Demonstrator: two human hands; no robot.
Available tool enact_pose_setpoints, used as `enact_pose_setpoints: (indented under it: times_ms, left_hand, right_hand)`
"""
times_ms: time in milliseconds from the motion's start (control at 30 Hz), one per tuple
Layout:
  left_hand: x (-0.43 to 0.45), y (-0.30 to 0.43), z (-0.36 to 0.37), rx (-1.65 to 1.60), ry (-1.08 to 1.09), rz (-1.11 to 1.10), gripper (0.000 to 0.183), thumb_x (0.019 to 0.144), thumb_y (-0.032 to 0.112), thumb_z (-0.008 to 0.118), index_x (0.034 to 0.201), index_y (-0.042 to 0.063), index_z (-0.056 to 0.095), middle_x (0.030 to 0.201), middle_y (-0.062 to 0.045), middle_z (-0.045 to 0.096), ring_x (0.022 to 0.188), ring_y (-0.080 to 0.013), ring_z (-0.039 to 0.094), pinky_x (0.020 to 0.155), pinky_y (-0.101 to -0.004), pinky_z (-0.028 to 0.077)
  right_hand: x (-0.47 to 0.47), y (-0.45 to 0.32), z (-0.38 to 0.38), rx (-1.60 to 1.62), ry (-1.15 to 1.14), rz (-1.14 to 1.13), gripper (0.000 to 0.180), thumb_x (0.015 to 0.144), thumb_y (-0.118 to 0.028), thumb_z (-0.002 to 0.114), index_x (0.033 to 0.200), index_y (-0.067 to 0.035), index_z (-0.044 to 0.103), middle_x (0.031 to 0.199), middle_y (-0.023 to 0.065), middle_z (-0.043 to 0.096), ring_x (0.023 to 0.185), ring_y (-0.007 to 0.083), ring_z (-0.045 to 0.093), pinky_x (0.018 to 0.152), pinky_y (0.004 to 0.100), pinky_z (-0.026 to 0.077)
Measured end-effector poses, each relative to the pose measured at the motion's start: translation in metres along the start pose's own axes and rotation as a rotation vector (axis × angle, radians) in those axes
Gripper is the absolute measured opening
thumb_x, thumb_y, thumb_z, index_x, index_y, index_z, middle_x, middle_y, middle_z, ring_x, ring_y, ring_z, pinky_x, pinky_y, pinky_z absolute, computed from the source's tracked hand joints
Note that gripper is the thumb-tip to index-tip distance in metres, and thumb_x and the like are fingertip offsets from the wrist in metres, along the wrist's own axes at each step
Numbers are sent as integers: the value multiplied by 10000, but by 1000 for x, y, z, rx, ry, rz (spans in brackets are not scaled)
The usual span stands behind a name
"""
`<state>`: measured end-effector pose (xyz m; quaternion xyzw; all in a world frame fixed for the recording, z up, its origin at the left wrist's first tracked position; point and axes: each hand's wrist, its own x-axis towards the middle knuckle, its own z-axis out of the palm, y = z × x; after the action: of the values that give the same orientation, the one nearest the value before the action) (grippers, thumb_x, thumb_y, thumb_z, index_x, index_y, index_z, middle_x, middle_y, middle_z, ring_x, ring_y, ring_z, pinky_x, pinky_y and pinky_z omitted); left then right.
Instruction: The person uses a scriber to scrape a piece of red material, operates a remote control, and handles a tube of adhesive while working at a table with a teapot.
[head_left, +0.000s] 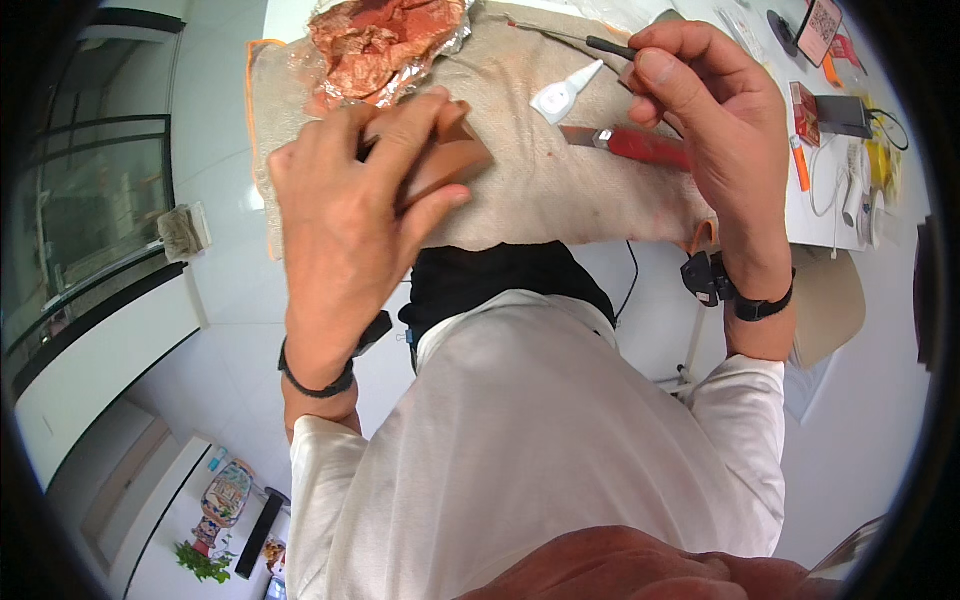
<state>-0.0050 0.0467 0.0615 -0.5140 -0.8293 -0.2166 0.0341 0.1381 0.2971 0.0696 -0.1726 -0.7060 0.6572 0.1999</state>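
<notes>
My left hand grips a smooth, curved reddish-brown piece, possibly pottery; the fingers and palm hide much of it. Between the thumb and fingertips of my right hand is a thin tool with a black handle. Its slim shaft points left and has a red tip. Below that tool, a small white nozzle bottle, like a glue bottle, lies on a beige towel. A red-handled knife rests beside the bottle, its handle partly behind my right hand.
Crumpled clear plastic with reddish powder or paste sits at the towel's far left. On the white table at right are a phone on a stand, a dark box, an orange lighter and a white cable.
</notes>
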Motion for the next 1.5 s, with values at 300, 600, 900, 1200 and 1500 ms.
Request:
enact_pose_setpoints:
  times_ms: [300, 600, 900, 1200, 1500]
  left_hand:
    - [-2, 17, 15, 30, -41, -59, 664, 706, 256, 881, 1332, 178, 671, 1156, -119, 622, 1080, -301, 575, 917, -438, 384]
    - [-6, 14, 23, 14, 23, -82, 725, 677, 269, 902, 1350, 172, 650, 1207, -123, 614, 1084, -291, 578, 940, -436, 388]
    - [-5, 12, 28, 43, 49, -56, 742, 677, 285, 908, 1361, 172, 641, 1181, -105, 610, 1081, -282, 574, 938, -424, 385]
    - [-7, 10, 30, 51, 144, 9, 898, 649, 355, 920, 1441, 135, 558, 1273, -132, 595, 1130, -299, 556, 969, -464, 375]
    - [-21, 32, 21, -108, 404, 188, 711, 703, 325, 923, 1325, 87, 675, 1311, -136, 584, 1154, -311, 577, 970, -419, 489]
  right_hand:
    - [60, 37, 22, -44, -135, 47, 196, 1004, -153, 683, 1132, -6, 694, 919, 13, 677, 769, 75, 628, 740, 218, 531]
    - [88, 65, 72, -319, -63, -66, 202, 918, -171, 732, 1019, 4, 733, 724, 73, 711, 690, 131, 710, 622, 286, 548]
    - [90, 64, 81, -761, -2, -500, 214, 948, -228, 698, 958, -14, 719, 761, 138, 703, 669, 240, 683, 625, 358, 533]
    - [48, 22, 5, -953, -136, -396, 165, 869, -103, 686, 1008, -25, 729, 901, 191, 714, 820, 378, 697, 744, 418, 557]
    - [29, 36, -21, -1136, -320, -520, 149, 843, -88, 702, 985, -41, 709, 948, 177, 656, 855, 387, 642, 748, 452, 514]
